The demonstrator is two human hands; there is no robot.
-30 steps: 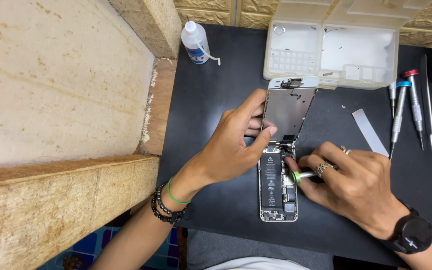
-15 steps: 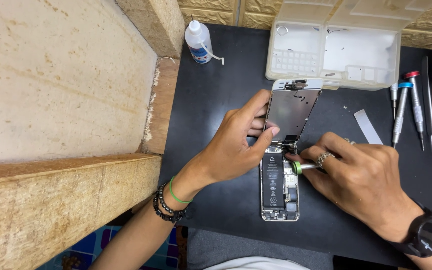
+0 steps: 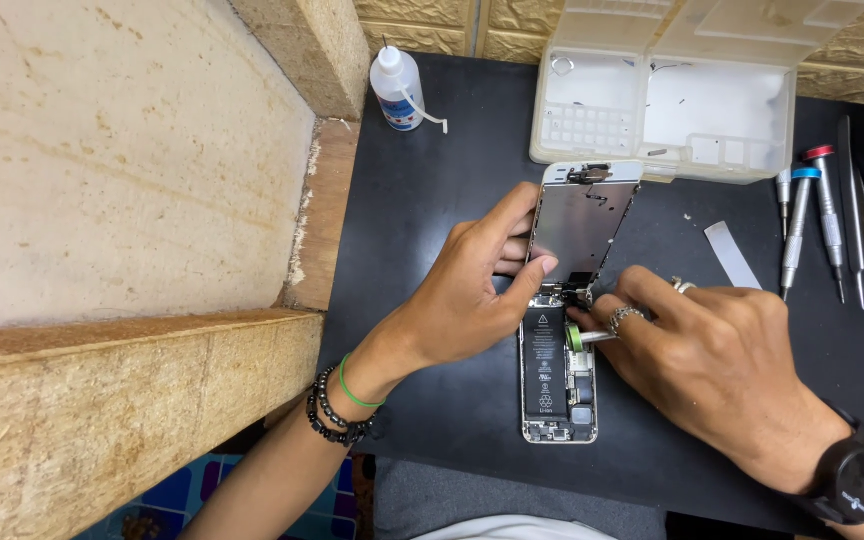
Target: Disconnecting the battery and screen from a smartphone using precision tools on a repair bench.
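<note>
Propping lifted screen panel (image 3: 584, 220) w/ left hand (image 3: 467, 295), grip pinching its edge; right hand (image 3: 707, 350) grip holding green-tipped tool (image 3: 580, 338) over opened phone (image 3: 557, 375).

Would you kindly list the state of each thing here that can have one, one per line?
Phone body: opened, flat on the mat, insides exposed.
Screen panel: lifted, tilted up from the body's top end.
Left hand: holding the screen panel's edge.
Right hand: gripping a green-tipped tool at the phone's upper insides.
Parts box: lid open.
Dropper bottle: upright, capped.
Screwdrivers: lying unused on the mat.
</note>
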